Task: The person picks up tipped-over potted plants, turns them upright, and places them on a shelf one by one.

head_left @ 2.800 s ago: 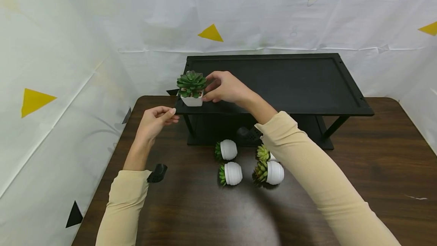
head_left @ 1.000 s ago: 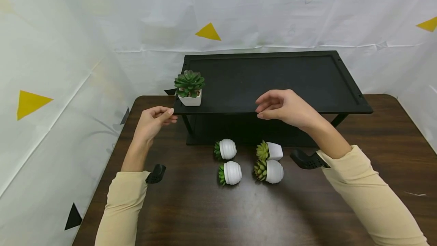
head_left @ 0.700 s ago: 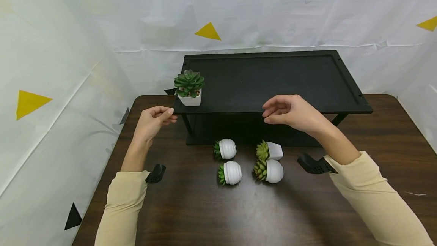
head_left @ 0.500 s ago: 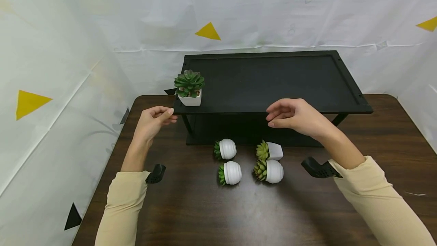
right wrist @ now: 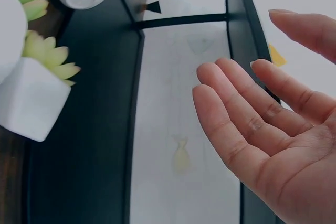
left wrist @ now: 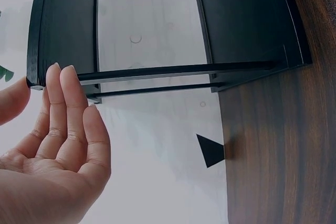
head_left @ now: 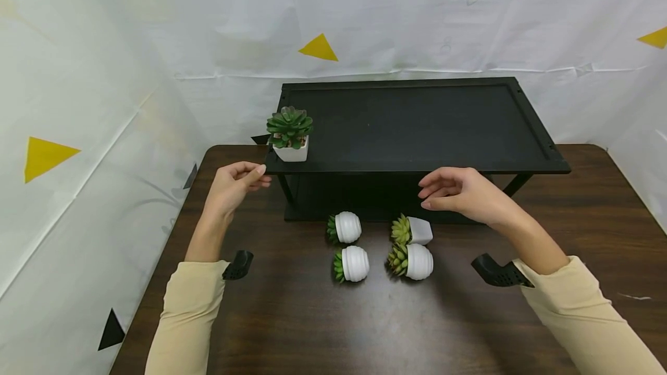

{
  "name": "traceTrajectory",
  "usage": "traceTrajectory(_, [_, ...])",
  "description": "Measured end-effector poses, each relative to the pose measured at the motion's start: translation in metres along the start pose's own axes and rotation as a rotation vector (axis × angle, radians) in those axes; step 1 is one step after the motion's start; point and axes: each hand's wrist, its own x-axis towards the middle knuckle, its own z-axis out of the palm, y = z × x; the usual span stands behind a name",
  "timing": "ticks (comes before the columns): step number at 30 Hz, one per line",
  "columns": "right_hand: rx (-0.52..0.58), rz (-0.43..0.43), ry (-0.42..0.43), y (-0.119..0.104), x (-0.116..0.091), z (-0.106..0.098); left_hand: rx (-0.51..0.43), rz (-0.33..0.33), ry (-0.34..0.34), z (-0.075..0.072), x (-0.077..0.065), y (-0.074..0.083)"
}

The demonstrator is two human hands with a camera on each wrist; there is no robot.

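The left hand (head_left: 237,184) pinches the black shelf (head_left: 417,126) at its 8 o'clock corner, so a tug there might shake the upright succulent (head_left: 290,135) at the shelf's 9 o'clock end; the right hand (head_left: 466,194), fingers relaxed, holds nothing, with the square pot (head_left: 421,230) at its 8 o'clock, and a careless grasp could roll the round pot (head_left: 420,261) beside it, though contact between them is hard to judge; both lie on the table (head_left: 312,328), plant ends towards 9 o'clock, long axes, like the shelf's, running 9 to 3

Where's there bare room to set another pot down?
The black shelf top, right of the upright plant; also the table, nearer you than the four plants lying sideways. It's crowded among those four and by your left hand.
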Motion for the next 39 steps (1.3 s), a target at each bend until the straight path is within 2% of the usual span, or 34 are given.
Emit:
traceTrajectory(4, [0.024, 0.003, -0.012, 0.009, -0.004, 0.003, -0.006, -0.006, 0.001, 0.000, 0.001, -0.001])
traceTrajectory(11, [-0.057, -0.030, -0.022, 0.025, -0.010, 0.011, -0.014, -0.006, -0.002, 0.000, 0.001, -0.001])
traceTrajectory(17, [-0.030, -0.040, -0.045, 0.041, -0.014, 0.020, -0.017, -0.003, 0.000, 0.000, 0.001, -0.001])
traceTrajectory(22, [-0.053, -0.045, -0.051, 0.054, -0.016, 0.028, -0.009, 0.002, 0.003, 0.000, 0.001, -0.001])
traceTrajectory(39, [-0.128, 0.016, -0.069, 0.076, -0.021, 0.047, -0.014, -0.001, -0.006, 0.000, 0.001, -0.001])
